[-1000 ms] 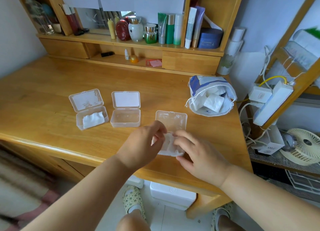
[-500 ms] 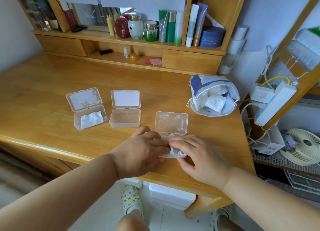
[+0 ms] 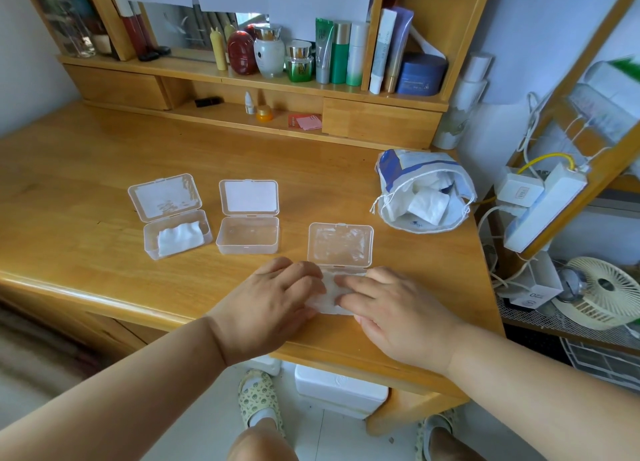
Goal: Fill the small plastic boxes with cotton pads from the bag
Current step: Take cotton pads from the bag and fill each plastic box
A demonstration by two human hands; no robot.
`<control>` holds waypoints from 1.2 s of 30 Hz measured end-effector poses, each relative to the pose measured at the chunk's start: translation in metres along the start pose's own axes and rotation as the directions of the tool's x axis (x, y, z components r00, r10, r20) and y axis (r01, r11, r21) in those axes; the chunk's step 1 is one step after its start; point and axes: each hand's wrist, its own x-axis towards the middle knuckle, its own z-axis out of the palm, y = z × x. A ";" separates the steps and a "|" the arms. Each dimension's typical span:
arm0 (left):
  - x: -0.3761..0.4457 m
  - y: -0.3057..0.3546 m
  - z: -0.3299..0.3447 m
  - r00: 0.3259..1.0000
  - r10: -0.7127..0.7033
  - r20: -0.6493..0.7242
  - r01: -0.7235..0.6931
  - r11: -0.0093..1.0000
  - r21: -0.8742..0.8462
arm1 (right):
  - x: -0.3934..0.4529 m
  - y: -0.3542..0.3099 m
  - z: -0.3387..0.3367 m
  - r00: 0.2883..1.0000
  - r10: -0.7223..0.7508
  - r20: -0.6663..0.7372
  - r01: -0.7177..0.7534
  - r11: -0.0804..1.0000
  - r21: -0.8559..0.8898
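Cotton pads (image 3: 329, 292), soft white, rectangular clear box (image 3: 341, 249)

Both hands, left hand (image 3: 273, 301) and right hand (image 3: 394, 308), have flattened onto the cotton pads (image 3: 329, 296) in the nearest box (image 3: 341, 249).

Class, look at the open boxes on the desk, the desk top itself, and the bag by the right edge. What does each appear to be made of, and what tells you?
Boxes: clear, slightly frosted plastic; the desk shows through.
Desk top: varnished light wood; grain and glossy sheen.
Bag: probably thin plastic film, white and blue; crinkled, with a drawstring.
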 end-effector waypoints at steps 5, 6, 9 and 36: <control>0.000 0.000 0.002 1.000 0.017 0.009 -0.017 0.999 0.036 | 0.006 -0.001 0.002 0.997 -0.073 0.002 0.073 0.992 -0.100; 0.001 0.000 0.003 1.000 0.025 0.010 -0.026 0.999 0.048 | 0.006 -0.001 0.003 0.997 -0.072 0.015 0.073 0.992 -0.103; 0.000 0.002 0.004 0.999 0.028 0.018 -0.029 0.998 0.052 | 0.000 0.000 0.004 0.998 -0.009 0.068 0.012 0.998 -0.057; 0.001 0.020 -0.007 0.994 -0.101 -0.033 0.099 0.994 -0.034 | -0.014 -0.002 -0.001 0.999 0.048 -0.021 -0.049 0.998 -0.036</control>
